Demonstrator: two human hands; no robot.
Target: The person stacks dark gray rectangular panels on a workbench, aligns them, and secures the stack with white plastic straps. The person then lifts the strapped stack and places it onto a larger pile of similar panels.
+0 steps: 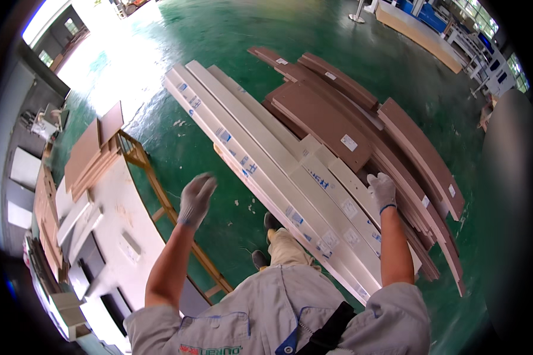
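Observation:
My left hand (196,198), in a pale work glove, is raised over the green floor between the work table and the boards. Its fingers are loosely bent and slightly blurred, with nothing seen in them. Also gloved, my right hand (383,190) is over the seam between the off-white boards (278,160) and the brown panels (323,121). Its fingers are curled, and whatever they may hold is hidden. The off-white boards are long, stacked side by side, with blue-printed film and labels. Curved and straight brown panels bearing white labels lie beyond them on the right.
To my left stands a white-topped table (130,207) on a wooden frame (160,198), carrying brown sheets (92,157) and offcuts. My shoes (259,259) are close to the stack. Machinery (494,71) and a metal post base (356,18) appear at the far right.

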